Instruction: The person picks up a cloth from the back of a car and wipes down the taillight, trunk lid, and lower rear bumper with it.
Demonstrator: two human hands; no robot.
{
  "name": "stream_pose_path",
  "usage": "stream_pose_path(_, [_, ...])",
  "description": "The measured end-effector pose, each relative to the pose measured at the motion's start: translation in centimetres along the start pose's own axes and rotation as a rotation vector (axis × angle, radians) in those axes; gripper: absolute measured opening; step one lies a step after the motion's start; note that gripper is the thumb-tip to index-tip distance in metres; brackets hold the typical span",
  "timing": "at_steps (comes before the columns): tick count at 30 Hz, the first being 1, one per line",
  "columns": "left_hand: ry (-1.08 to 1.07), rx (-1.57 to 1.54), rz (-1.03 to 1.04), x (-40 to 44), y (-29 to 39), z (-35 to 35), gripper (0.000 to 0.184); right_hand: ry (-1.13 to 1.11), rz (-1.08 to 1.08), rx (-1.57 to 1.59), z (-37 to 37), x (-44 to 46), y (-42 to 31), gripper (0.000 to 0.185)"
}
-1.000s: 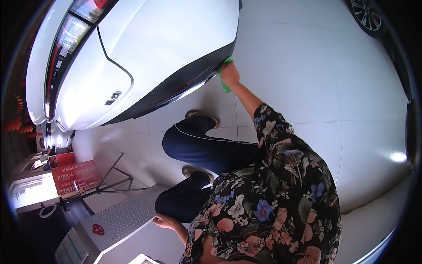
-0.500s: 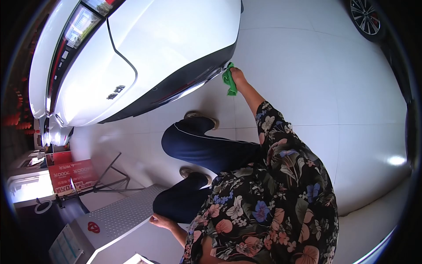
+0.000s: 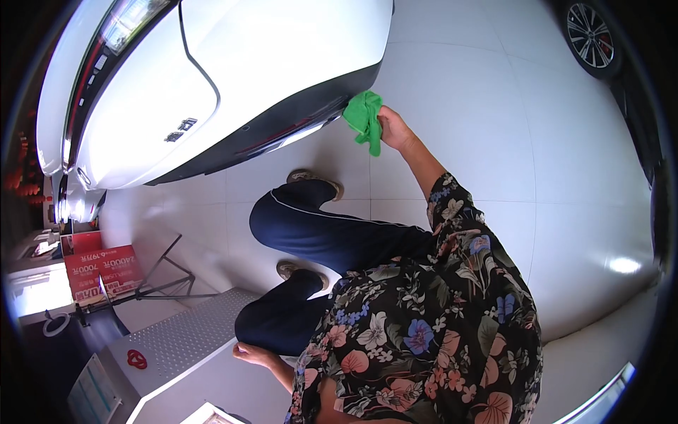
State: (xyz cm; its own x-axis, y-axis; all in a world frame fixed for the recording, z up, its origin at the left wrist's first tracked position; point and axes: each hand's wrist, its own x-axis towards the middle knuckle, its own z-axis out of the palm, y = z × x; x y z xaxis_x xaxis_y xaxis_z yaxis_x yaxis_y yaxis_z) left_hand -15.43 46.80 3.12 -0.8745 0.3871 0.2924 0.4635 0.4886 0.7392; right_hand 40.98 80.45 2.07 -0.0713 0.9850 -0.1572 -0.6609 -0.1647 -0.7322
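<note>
My right hand (image 3: pixel 396 129) is closed on a green cloth (image 3: pixel 364 116), whose loose end hangs below the fingers. In my view the cloth overlaps the end of the dark lower bumper (image 3: pixel 296 116) of a white car (image 3: pixel 282 42); whether it touches the bumper I cannot tell. My left hand (image 3: pixel 256 355) rests beside my bent knee, by the edge of a grey perforated panel (image 3: pixel 191 339). Its fingers look curled, with nothing visible in them.
A wheel (image 3: pixel 590 35) of another car stands at the upper right on the pale tiled floor (image 3: pixel 459 92). Red sign boards (image 3: pixel 106 268) and a dark metal stand (image 3: pixel 166 283) are at the left. A red emblem (image 3: pixel 137 359) marks the perforated panel.
My right hand has drawn back slightly from the bumper's end, and the green cloth now shows spread wider. The view has shifted a little. My left hand stays by the knee.
</note>
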Motion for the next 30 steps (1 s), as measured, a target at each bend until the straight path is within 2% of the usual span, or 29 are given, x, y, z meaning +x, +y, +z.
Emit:
stream_pose_path(7, [-0.004,0.152,0.136,-0.9,-0.6,-0.6,0.040,0.054,0.094,-0.040,0.0,-0.9,1.5,0.038])
stream_pose_path(10, [0.023,0.171,0.096,-1.3,0.2,-0.5,0.037,0.056,0.107,-0.049,-0.2,-0.6,2.5,0.036])
stream_pose_path(16, [0.052,0.115,0.196,-1.1,1.2,-0.2,0.026,0.023,0.114,-0.049,0.8,0.0,2.4,0.037])
stream_pose_path(19, [-0.004,0.123,0.206,-0.8,1.5,-0.4,0.019,0.026,0.099,-0.039,1.5,-0.2,2.4,0.036])
stream_pose_path(21, [-0.190,0.238,0.309,-0.8,2.4,0.3,0.016,-0.029,0.118,-0.056,1.3,0.3,2.7,0.039])
stream_pose_path(22, [-0.285,0.293,0.362,-0.7,3.6,0.8,0.015,-0.027,0.132,-0.102,1.9,0.4,2.5,0.039])
stream_pose_path(23, [-0.276,0.355,0.444,-1.7,6.4,1.7,0.011,-0.021,0.144,-0.149,2.5,0.3,2.3,0.038])
stream_pose_path(24, [-0.350,0.156,0.443,-2.3,8.1,2.7,0.012,-0.012,0.154,-0.194,3.1,0.0,2.1,0.038])
stream_pose_path(26, [-0.479,-0.106,0.566,-2.5,11.4,4.6,0.020,-0.088,0.088,-0.452,4.4,-0.3,1.9,0.032])
stream_pose_path(28, [-0.527,-0.089,0.633,-3.3,16.2,6.3,0.030,-0.181,-0.030,-0.772,5.9,-0.9,1.8,0.030])
stream_pose_path(30, [-0.641,-0.219,0.684,-4.3,20.7,7.5,0.044,-0.296,-0.126,-1.079,8.2,-2.0,1.1,0.026])
